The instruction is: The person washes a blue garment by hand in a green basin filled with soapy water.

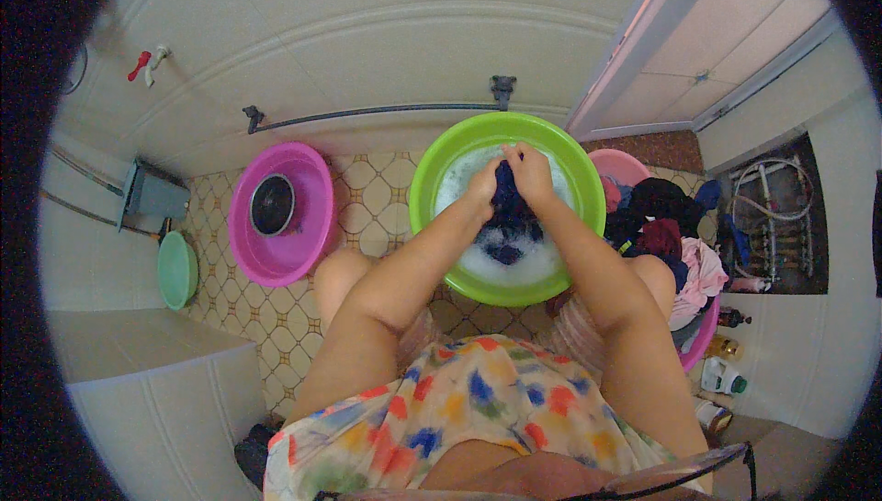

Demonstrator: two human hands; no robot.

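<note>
A dark navy cloth (508, 204) is held up over a bright green plastic basin (513, 294) of sudsy water, its lower end lying in the foam. Closed on the cloth's left side near its top is my left hand (485, 187). My right hand (532, 173) grips the same cloth from the right, and the fingertips of both hands almost meet at the top. White suds (537, 260) surround the wet fabric.
At left, a magenta basin (303, 256) holds a dark round pan (272, 204); beyond sits a small green basin (178, 270). At right are a clothes pile (696, 270) in a pink basin and several bottles, one white (720, 375). A pipe (372, 111) runs along the wall.
</note>
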